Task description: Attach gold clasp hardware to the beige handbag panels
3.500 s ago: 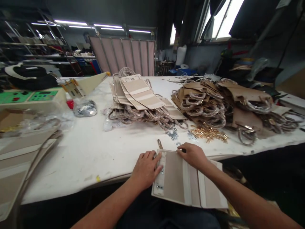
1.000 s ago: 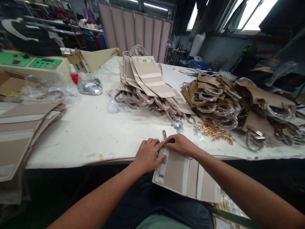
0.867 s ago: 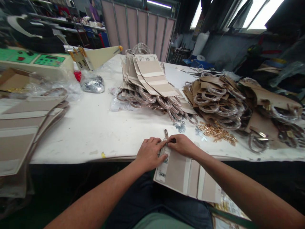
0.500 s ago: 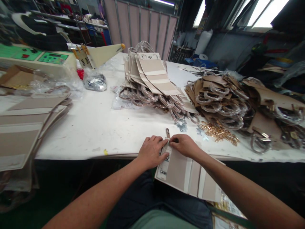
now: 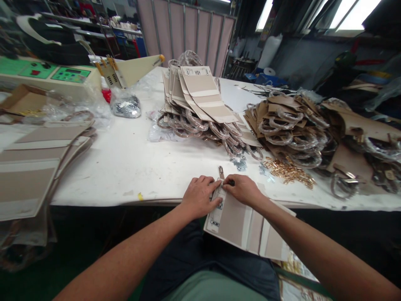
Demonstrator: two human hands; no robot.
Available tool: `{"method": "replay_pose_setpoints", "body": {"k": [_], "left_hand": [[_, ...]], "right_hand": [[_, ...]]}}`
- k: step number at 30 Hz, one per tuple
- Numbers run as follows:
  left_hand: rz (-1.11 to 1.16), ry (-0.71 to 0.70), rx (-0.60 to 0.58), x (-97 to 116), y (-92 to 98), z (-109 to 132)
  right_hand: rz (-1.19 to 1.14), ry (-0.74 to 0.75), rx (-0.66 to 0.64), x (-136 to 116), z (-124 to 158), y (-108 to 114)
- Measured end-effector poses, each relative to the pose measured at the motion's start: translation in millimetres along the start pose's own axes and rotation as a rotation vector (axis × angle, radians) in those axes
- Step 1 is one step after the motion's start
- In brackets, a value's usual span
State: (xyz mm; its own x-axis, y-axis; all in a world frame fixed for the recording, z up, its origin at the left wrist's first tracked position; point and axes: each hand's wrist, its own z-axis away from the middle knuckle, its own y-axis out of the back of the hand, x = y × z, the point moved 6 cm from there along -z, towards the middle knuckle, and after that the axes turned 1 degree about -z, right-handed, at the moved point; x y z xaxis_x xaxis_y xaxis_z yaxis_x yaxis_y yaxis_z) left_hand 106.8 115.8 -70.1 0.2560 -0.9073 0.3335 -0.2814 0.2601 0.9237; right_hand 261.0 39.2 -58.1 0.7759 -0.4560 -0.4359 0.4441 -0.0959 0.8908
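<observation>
A beige bag panel (image 5: 236, 217) with pale strips and small metal fittings along its left end lies across the table's front edge and over my lap. My left hand (image 5: 200, 195) rests on that end, thumb apart from the fingers, pressing it flat. Beside it my right hand (image 5: 241, 188) is closed in a pinch at the panel's upper corner; what sits between its fingertips is too small to make out. A short strap with a metal piece (image 5: 221, 170) sticks out past the corner, just beyond both hands.
Stacked beige panels with wrapped handles (image 5: 200, 96) stand ahead; brown bag pieces (image 5: 285, 125) are piled to the right. Loose gold fittings (image 5: 290, 173) and silver plates (image 5: 239, 163) lie nearer. More panels (image 5: 28, 175) overhang the left edge, near a machine with green control panels (image 5: 70, 75).
The view has shifted slightly. Both hands keep nearly the same place on the bag panel, with the right still pinching at its corner.
</observation>
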Motion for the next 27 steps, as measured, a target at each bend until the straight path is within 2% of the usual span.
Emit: {"method": "replay_pose_setpoints", "body": {"k": [8, 11, 15, 20, 24, 27], "left_hand": [[0.021, 0.008, -0.004, 0.7, 2.4, -0.9], [0.059, 0.093, -0.041, -2.6, 4.8, -8.8], [0.108, 0.261, -0.193, -9.9, 5.5, -31.1], [0.124, 0.302, -0.392, -12.1, 3.1, -62.3], [0.216, 0.357, -0.532, -11.3, -4.1, -70.0], [0.280, 0.410, -0.569, -10.1, -5.9, -71.0]], "right_hand": [[0.106, 0.062, 0.125, -3.1, 16.5, -6.4], [0.037, 0.030, 0.112, -0.1, 14.0, -6.6], [-0.113, -0.023, 0.029, 5.0, 4.0, -3.9], [-0.188, -0.038, -0.014, 11.6, -1.4, -0.2], [-0.233, -0.037, -0.015, 16.2, -0.9, -1.9], [-0.252, -0.039, -0.017, 18.0, -3.1, -1.4]]}}
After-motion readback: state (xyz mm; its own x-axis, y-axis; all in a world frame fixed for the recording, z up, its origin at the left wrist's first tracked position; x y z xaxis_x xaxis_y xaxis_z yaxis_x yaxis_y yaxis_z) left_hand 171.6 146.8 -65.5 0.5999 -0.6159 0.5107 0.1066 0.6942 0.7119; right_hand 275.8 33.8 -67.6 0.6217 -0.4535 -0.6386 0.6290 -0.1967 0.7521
